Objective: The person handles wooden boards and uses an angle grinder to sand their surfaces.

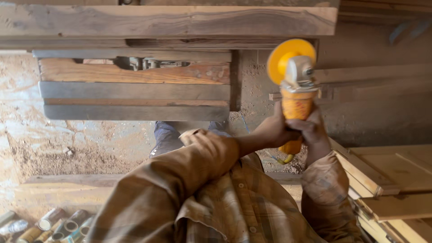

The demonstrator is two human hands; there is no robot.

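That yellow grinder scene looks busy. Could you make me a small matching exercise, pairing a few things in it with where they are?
Things:
1. angle grinder
2. spray cans
3. stacked pale boards
4. long wooden plank

Places:
A. bottom left, on the ground
B. across the top of the view
C. held in the left hand and right hand
D. right edge, beside the person's elbow

Pairs: 1-C, 2-A, 3-D, 4-B

Sawdust-strewn dirt floor (67, 148) with cans (54, 227) and stacked planks (396, 180).
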